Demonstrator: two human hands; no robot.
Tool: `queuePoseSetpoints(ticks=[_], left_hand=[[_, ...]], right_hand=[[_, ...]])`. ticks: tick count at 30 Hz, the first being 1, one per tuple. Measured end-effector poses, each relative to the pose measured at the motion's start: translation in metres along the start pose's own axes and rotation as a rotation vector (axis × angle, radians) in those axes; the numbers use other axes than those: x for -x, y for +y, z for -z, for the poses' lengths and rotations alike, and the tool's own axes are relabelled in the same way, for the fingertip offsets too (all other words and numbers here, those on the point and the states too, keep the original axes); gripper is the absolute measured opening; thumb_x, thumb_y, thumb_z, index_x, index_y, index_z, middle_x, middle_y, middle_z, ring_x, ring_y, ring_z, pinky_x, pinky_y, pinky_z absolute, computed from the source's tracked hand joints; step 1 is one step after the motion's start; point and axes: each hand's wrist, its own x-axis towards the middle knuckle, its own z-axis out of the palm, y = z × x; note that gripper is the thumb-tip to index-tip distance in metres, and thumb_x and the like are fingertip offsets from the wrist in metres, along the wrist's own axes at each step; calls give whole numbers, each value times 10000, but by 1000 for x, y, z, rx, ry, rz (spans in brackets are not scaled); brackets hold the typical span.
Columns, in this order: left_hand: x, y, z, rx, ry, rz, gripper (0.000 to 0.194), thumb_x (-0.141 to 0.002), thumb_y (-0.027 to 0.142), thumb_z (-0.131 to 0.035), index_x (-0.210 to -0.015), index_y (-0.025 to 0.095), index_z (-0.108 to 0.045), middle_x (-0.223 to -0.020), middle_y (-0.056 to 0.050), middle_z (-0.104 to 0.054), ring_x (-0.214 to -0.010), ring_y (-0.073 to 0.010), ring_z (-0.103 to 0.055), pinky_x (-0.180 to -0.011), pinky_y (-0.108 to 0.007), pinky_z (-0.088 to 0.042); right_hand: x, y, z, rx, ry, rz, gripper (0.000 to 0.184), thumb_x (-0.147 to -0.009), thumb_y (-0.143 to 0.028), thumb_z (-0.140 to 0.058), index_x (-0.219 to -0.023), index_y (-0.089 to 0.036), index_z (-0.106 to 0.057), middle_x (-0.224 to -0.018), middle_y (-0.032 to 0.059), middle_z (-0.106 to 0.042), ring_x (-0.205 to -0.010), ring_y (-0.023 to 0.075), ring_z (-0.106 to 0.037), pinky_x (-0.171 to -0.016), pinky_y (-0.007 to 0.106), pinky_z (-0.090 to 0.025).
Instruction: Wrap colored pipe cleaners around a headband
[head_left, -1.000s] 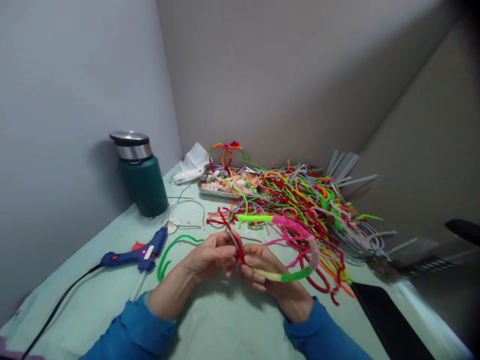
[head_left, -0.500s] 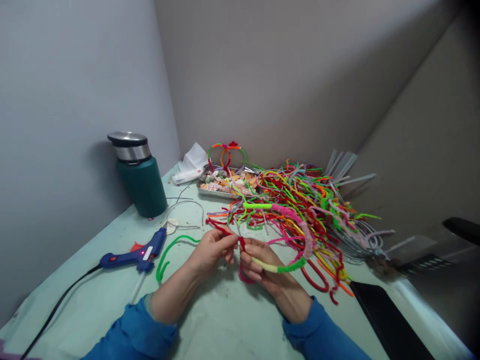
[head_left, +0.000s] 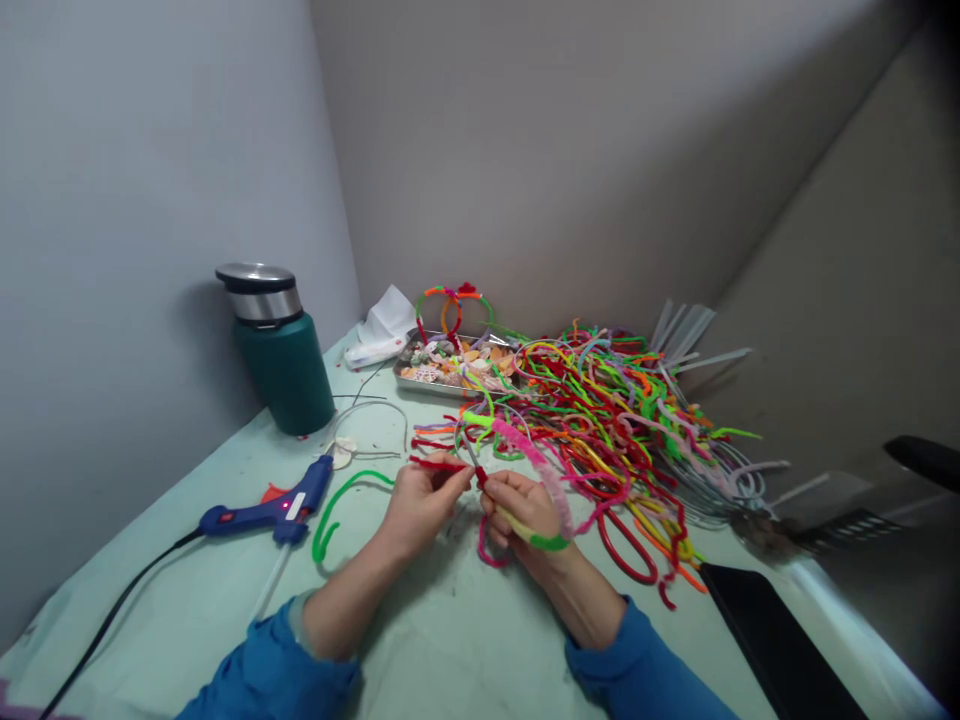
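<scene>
My right hand (head_left: pixel 525 515) grips a curved headband (head_left: pixel 534 462) wrapped in green, pink and yellow fuzzy wire, holding it near its lower end. My left hand (head_left: pixel 420 498) pinches a red pipe cleaner (head_left: pixel 439 464) whose end meets the band between my two hands. Both hands hover just above the pale green table (head_left: pixel 420 640), fingers closed. A loose pink pipe cleaner (head_left: pixel 486 548) curls under my right hand. Blue sleeves cover both forearms.
A big heap of coloured pipe cleaners (head_left: pixel 615 410) lies behind my hands. A blue glue gun (head_left: pixel 262 510) with its cord and a green pipe cleaner (head_left: pixel 341 500) lie left. A green flask (head_left: pixel 279 350), a metal tray of trinkets (head_left: pixel 450 368) and a black phone (head_left: pixel 780 640) stand around.
The wrapped headband has turned from lying broadside to nearly edge-on. My hands have shifted slightly away from me, and the left hand has pulled the red pipe cleaner out leftward.
</scene>
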Motion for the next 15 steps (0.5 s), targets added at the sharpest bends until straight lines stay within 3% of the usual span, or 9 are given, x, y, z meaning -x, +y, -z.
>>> queuePoseSetpoints(ticks=[3, 10, 15], left_hand=[[-1, 0, 1, 18, -44, 28, 218, -689, 328, -642, -746, 118, -635, -512, 19, -518, -407, -70, -406, -407, -199, -304], [-3, 4, 7, 249, -141, 87, 203, -656, 316, -682, -707, 125, -634, -478, 29, -523, -405, -76, -444, -444, -207, -356], [-1, 4, 9, 402, -253, 104, 223, -632, 316, -713, -691, 137, -594, -558, 32, -535, -427, -63, -447, -450, -203, -363]], right_hand=[[0, -3, 2, -11, -10, 2, 237, -694, -327, -691, -689, -147, -537, -541, -34, -535, -336, 36, -356, -302, 168, -310], [13, -14, 1, -151, -204, -70, 173, -764, -292, -648, -798, -164, -537, -574, -46, -512, -378, 29, -333, -369, 168, -293], [19, -17, -2, -152, -325, -97, 127, -795, -271, -610, -811, -161, -550, -501, -62, -456, -369, 37, -298, -374, 179, -256]])
